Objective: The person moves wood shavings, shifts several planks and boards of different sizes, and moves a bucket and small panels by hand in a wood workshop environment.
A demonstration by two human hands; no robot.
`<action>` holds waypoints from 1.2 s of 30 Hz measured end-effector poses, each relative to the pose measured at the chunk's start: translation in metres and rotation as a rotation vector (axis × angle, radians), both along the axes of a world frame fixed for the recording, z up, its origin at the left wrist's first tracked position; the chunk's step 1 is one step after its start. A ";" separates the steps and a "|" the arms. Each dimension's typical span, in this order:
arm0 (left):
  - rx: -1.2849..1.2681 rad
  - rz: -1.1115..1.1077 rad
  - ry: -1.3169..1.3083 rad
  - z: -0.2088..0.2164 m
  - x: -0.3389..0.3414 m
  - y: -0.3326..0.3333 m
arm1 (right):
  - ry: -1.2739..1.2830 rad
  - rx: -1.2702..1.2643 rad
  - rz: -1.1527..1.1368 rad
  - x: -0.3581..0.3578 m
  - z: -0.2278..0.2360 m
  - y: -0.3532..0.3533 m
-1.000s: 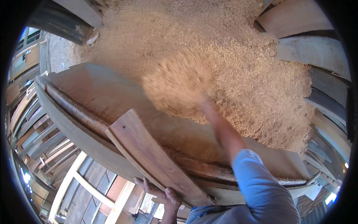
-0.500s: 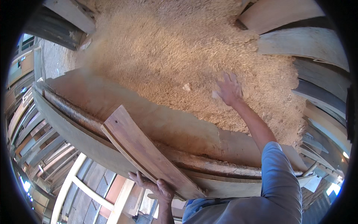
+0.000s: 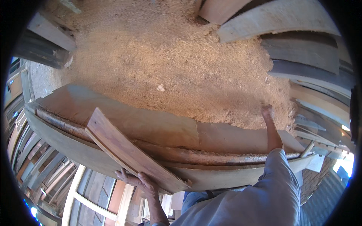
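Observation:
A reddish-brown wooden board [image 3: 130, 148] with a small hole near its far end and a groove along its left edge lies slanted across the front rim of a trough-like bench. My left hand [image 3: 141, 183] grips its near left edge, thumb on top and fingers reaching around the side. Off to the right, my right hand [image 3: 267, 110] is at the near right part of a heap of sawdust and shavings [image 3: 158, 64]. Its fingers are hidden or smeared, so their pose does not show.
A worn wooden ledge [image 3: 200, 156] runs along the bench front, with a smooth panel [image 3: 158, 126] behind it. Curved-looking planks [image 3: 279, 19] stack at the right. Several boards [image 3: 36, 148] stand at the left, and a pale wooden frame [image 3: 94, 205] lies below the bench.
My right hand has swept right and nearer through the sawdust, from spread fingers to a blurred shape. The view has shifted right. My left hand still holds the board.

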State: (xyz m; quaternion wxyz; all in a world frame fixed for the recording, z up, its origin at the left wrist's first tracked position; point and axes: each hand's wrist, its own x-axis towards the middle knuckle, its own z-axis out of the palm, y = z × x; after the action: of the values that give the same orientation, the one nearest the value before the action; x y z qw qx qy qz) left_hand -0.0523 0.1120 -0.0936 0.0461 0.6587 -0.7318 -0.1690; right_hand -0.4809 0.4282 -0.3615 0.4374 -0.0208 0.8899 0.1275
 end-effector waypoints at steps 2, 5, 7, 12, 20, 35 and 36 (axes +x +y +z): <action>0.009 0.013 0.019 0.000 -0.004 0.000 | -0.069 0.053 -0.002 0.014 -0.011 0.014; -0.031 -0.008 0.031 -0.006 -0.001 0.002 | -0.321 0.118 0.203 0.051 -0.042 -0.024; -0.057 -0.053 0.046 -0.008 0.001 -0.003 | -0.556 0.115 0.421 0.087 -0.056 -0.083; -0.060 -0.050 -0.017 -0.005 0.010 0.002 | -0.833 -0.567 -0.088 0.160 0.036 -0.271; -0.149 -0.103 -0.066 -0.014 0.023 -0.008 | -0.570 -1.011 0.282 0.146 0.141 -0.344; 0.035 0.144 -0.248 -0.005 -0.009 0.005 | 0.797 -0.508 -0.190 0.082 0.301 0.116; -0.014 0.134 -0.263 0.006 -0.012 0.008 | 0.839 -0.484 -0.246 0.095 0.321 0.138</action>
State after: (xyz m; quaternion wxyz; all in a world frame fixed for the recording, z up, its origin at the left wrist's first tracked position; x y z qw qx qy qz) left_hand -0.0645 0.1195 -0.0872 -0.0342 0.7221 -0.6871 -0.0726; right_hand -0.3862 0.5664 -0.0403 0.0363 0.0365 0.9891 -0.1379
